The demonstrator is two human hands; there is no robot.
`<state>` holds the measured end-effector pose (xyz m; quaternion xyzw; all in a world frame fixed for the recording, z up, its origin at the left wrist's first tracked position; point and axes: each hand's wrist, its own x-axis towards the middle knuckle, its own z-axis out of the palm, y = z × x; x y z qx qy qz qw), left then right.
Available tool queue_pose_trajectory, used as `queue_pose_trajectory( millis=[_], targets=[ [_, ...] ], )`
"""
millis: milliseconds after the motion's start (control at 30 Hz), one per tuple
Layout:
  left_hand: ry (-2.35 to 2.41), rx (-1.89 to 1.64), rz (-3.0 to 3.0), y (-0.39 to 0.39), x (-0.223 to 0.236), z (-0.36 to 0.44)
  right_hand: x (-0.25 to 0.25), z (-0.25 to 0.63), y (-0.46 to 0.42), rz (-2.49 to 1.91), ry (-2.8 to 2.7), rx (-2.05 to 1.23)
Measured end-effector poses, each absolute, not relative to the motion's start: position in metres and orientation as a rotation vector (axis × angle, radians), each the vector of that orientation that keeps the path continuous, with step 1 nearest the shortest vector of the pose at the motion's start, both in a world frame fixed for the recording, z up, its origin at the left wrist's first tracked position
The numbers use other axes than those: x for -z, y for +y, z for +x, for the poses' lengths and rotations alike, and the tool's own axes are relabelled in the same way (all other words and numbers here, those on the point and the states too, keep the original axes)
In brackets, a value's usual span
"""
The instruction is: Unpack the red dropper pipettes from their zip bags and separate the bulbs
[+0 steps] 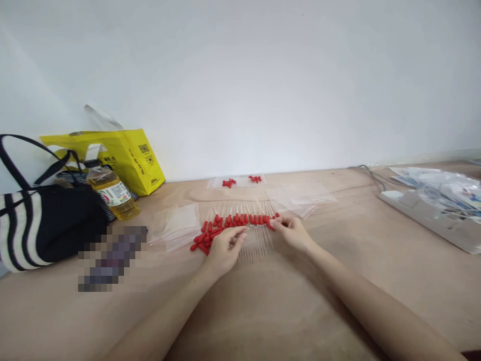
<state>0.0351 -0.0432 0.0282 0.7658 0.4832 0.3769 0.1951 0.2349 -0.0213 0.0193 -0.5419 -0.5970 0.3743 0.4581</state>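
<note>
My right hand [295, 231] pinches a red rubber bulb [270, 224] at the right end of a row of similar bulbs. Beside it, thumb and forefinger of my left hand [225, 248] come together over the row's near side; whatever they hold is too small to make out. Thin clear tubes, like glass droppers [255, 245], lie side by side just in front of the bulbs. More clear tubes [236, 208] fan out behind, several of them capped with red bulbs [240, 219]. Loose red bulbs [203, 243] are heaped left of my left hand.
Clear zip bags [180, 220] lie left of the tubes, with others [300, 195] to the right. Small red pieces [229, 183] rest on plastic at the back. An oil bottle [114, 193], yellow bag [131, 160] and striped bag [48, 225] stand left; a white box [428, 220] sits right.
</note>
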Motion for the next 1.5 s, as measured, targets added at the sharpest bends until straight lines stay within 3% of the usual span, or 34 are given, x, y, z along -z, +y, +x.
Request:
queue_pose_trajectory(
  millis=[200, 300, 467, 600, 900, 1500],
  targets=[
    [1.226, -0.963, 1.949, -0.045, -0.024, 0.05, -0.008, 0.189, -0.05, -1.184, -1.623, -0.938],
    [1.321, -1.003, 2.057, -0.043, -0.025, 0.042, -0.009, 0.19, -0.055, -1.204, -1.783, -0.594],
    [1.526, -1.032, 2.72, -0.036, -0.029, 0.024, -0.012, 0.212, -0.048, -1.169, -1.884, 0.18],
    [1.49, -1.08, 3.052, -0.034, -0.028, 0.021, -0.01, 0.219, -0.04, -1.061, -2.047, 0.404],
    [1.204, -1.163, 3.288, -0.039, -0.023, 0.033, -0.001, 0.209, -0.04, -0.975, -2.207, 0.53],
    [1.026, -1.346, 3.202, -0.042, -0.027, 0.03, -0.003, 0.214, -0.035, -0.761, -2.126, 0.606]
  ],
)
